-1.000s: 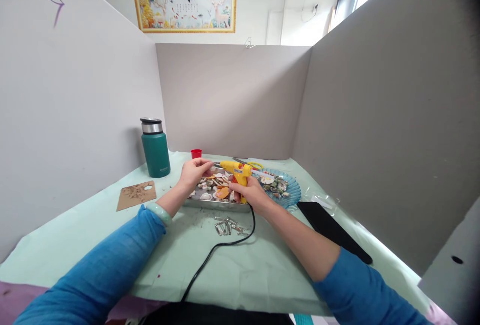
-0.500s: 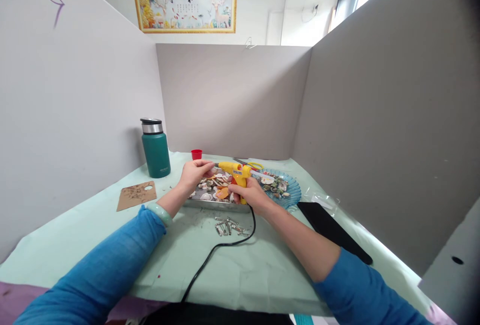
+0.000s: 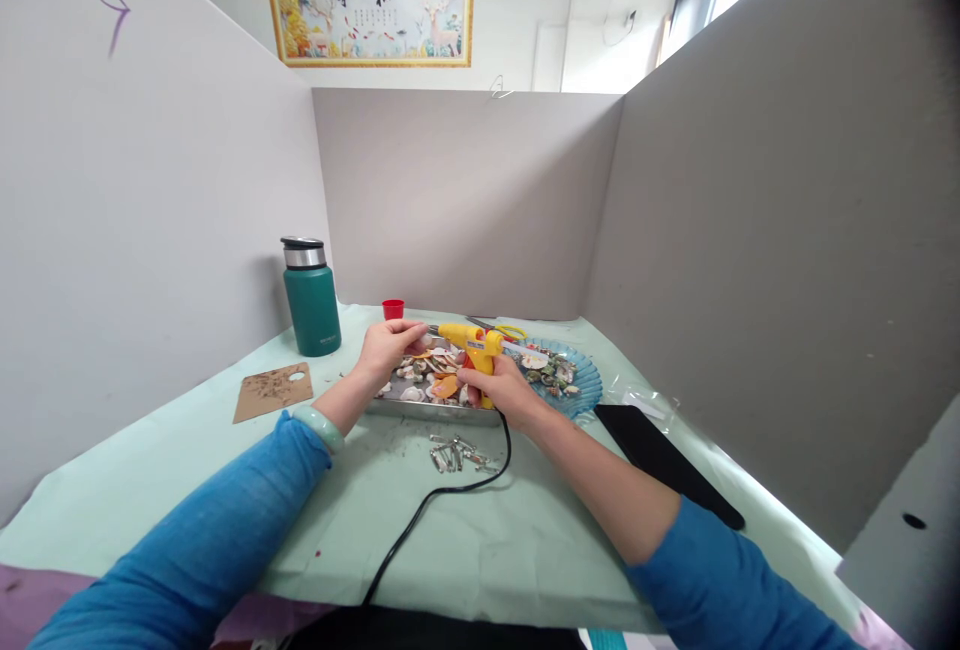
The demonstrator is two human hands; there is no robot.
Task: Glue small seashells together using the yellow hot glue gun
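In my right hand [image 3: 504, 390] is a yellow hot glue gun [image 3: 474, 342], its handle wrapped by my fingers and its nozzle pointing left. A clear glue stick juts from its back. My left hand [image 3: 394, 342] is closed in a pinch right at the nozzle; what the fingertips hold is too small to make out. Below both hands lies a metal tray [image 3: 435, 412] with many shells [image 3: 429, 380]. A blue plate [image 3: 592, 388] with small shell pieces stands right of it. Several metal clasps [image 3: 457, 452] lie in front of the tray.
A green bottle [image 3: 312, 305] and a brown card [image 3: 273, 390] stand and lie at left. Behind the tray are a red cup [image 3: 393, 309] and yellow-handled scissors [image 3: 513, 332]. A black flat object [image 3: 667, 465] lies at right. The gun's black cord [image 3: 420, 510] crosses the front.
Almost nothing differs. The glue gun has shifted very slightly to the right, while both hands keep the same pose.
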